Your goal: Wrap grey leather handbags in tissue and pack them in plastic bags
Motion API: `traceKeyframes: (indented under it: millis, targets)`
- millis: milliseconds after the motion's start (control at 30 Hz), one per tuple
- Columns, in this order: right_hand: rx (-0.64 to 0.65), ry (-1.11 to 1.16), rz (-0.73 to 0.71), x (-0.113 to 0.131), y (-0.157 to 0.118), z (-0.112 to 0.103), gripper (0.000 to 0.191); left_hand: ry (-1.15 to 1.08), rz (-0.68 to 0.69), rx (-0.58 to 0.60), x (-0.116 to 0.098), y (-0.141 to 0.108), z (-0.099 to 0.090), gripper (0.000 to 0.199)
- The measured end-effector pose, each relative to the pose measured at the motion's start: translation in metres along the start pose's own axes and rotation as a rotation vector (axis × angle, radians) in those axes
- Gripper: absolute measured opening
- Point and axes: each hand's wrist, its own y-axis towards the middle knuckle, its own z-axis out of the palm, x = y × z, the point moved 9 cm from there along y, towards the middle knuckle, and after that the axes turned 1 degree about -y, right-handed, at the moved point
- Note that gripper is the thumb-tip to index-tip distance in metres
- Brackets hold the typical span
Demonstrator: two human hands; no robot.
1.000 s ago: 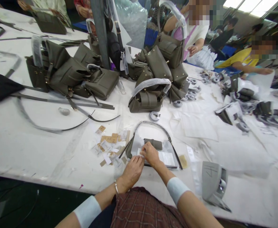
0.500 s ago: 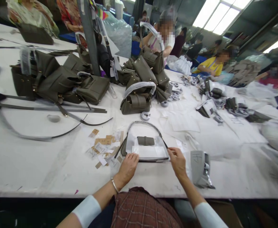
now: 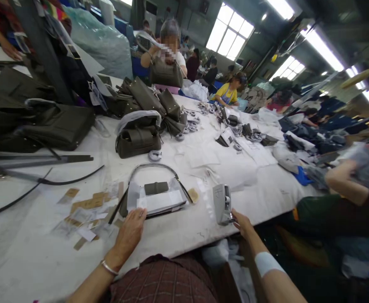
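Note:
A dark olive handbag lies on the white table in front of me, with white paper and clear wrapping over its front. Its strap arches up behind it. My left hand grips the bag's near left edge, fingers over the wrapping, thumb hidden. To the right stands a grey tape dispenser with a mark written on its side. My right hand is at the dispenser's near end, its fingertips pinched at the tape there; the tape itself is hard to make out.
Paper tags and small clear bags are scattered left of the handbag. Behind it stand a wrapped olive bag and a grey roll. More olive bags pile up at left. Co-workers sit around the table; one person's arm is at right.
My right hand has left the handbag's right edge and moved right to the tape dispenser. My left hand stays at the bag. The view has swung to the right.

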Motion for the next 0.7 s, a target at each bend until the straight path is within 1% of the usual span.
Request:
traceKeyframes:
  millis: [100, 233, 367, 433, 500, 600, 633, 700]
  targets:
    - [0.07, 0.052, 0.046, -0.012, 0.006, 0.006, 0.037, 0.037, 0.0, -0.003, -0.003, 0.001, -0.004, 0.047]
    - [0.083, 0.084, 0.048, -0.018, 0.012, 0.006, 0.037, 0.064, -0.003, 0.005, -0.008, 0.004, -0.01, 0.044]
    - [0.061, 0.104, -0.02, -0.016, 0.017, 0.006, 0.039, 0.111, -0.002, 0.026, -0.012, 0.005, -0.014, 0.045]
    - [0.041, 0.116, -0.078, -0.014, 0.016, 0.002, 0.037, 0.129, -0.006, 0.03, -0.013, 0.006, -0.016, 0.045]
    - [0.014, 0.114, -0.123, -0.017, 0.012, -0.007, 0.035, 0.137, -0.013, 0.032, -0.014, 0.006, -0.017, 0.046]
    - [-0.004, 0.089, -0.127, -0.033, 0.001, -0.018, 0.033, 0.141, -0.018, 0.028, -0.016, 0.006, -0.018, 0.047]
    - [0.004, 0.079, -0.115, -0.04, -0.004, -0.019, 0.032, 0.144, -0.019, 0.027, -0.016, 0.006, -0.018, 0.047]
    - [0.039, 0.055, -0.081, -0.054, -0.011, -0.012, 0.031, 0.158, -0.021, 0.034, -0.017, 0.006, -0.016, 0.047]
